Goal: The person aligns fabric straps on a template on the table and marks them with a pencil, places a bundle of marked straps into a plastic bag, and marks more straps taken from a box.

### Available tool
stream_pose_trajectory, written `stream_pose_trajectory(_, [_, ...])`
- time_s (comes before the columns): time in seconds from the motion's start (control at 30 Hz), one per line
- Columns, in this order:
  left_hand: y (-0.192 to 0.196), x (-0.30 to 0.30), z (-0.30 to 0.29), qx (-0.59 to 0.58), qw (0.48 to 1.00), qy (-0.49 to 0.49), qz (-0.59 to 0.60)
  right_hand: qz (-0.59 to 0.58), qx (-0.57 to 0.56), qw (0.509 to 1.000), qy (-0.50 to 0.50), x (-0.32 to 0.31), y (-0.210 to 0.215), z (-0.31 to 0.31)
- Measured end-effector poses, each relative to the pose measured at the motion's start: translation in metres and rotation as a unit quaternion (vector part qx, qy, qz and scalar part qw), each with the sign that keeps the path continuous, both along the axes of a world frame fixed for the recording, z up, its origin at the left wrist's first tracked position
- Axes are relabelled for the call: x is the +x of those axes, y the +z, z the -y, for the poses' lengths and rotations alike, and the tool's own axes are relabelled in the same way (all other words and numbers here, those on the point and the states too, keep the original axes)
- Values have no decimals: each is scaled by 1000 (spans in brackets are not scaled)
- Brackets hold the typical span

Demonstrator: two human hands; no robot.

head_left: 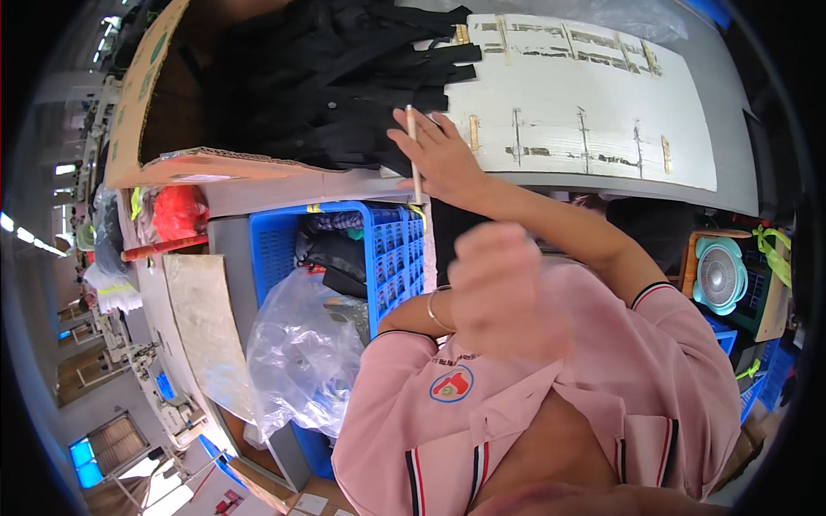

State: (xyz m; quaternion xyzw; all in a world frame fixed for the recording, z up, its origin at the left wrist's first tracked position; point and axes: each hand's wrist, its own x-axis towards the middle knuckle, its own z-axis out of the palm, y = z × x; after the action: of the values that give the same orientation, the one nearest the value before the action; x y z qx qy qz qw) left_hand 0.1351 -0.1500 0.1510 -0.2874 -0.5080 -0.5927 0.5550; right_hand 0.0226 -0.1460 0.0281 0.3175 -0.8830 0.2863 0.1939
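Pen (414, 155), slim, straight, pale, faintly pinkish

Exposure: bright, mostly diffuse. Srcs incl. ceiling tubes (27, 234) at far L, blown out. Glare: specular hilites on clear plastic bag (301, 353). Shadow: carton (129, 129) interior dk; blk fabric strips (344, 95) low-detail. Motion blur: L hand (509, 292), approx. ctr; R hand (446, 163) fairly sharp. Fisheye distort.: edges bow twd rim; corners blk.
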Motion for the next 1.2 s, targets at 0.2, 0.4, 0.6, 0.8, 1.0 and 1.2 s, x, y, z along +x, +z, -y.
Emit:
stream_pose_trajectory(0.2, [-46,-18,65,-235,895,179,335,-87,42,994,-55,-15,-19,6])
stream_pose_trajectory(0.4, [-108,-68,107,-250,845,258,397,-92,58,990,-87,-45,-17,-17])
stream_pose_trajectory(0.6, [-133,-88,119,-289,840,262,378,-53,50,996,-48,-31,-10,-10])
stream_pose_trajectory(0.8, [-146,-104,119,-312,828,276,375,-124,90,986,-69,-62,-19,-13])
stream_pose_trajectory(1.0, [-145,-105,119,-283,836,267,386,-78,112,989,-51,-63,-17,-39])
stream_pose_trajectory(1.2, [-150,-94,113,-288,831,276,387,4,-87,994,-67,-35,-14,-91])
